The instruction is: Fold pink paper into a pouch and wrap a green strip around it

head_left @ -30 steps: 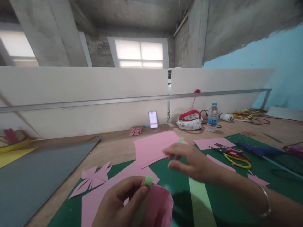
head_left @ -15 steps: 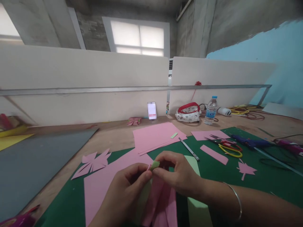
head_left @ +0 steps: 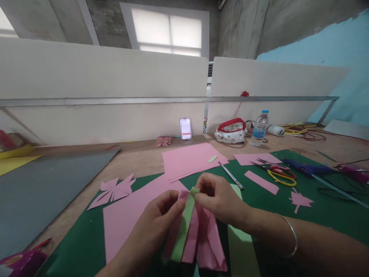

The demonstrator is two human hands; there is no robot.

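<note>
My left hand (head_left: 161, 219) is closed, its thumb and fingers pinching the top of a pleated piece of pink paper (head_left: 210, 246) that hangs down in several folds. Against those folds runs a light green paper strip (head_left: 184, 227), its upper end bent over. My right hand (head_left: 220, 198), also closed, pinches that upper end between thumb and forefinger. Both hands are raised over the green cutting mat (head_left: 75, 238), and a large pink sheet (head_left: 121, 227) lies below the left one. Fingers hide part of the join between green strip and pink folds.
Beyond the hands lie stacked pink sheets (head_left: 190, 159), a utility knife (head_left: 230, 175) and a pink cut-out (head_left: 112, 191). To the right are scissors (head_left: 282, 177), a blue glue gun (head_left: 305, 167) and a pink leaf shape (head_left: 300, 200). A water bottle (head_left: 259, 130) and lit phone (head_left: 186, 129) stand behind.
The folded pink paper and green strip have turned so the strip's length now faces me. The view has tilted slightly downward. Both hands keep their pinch.
</note>
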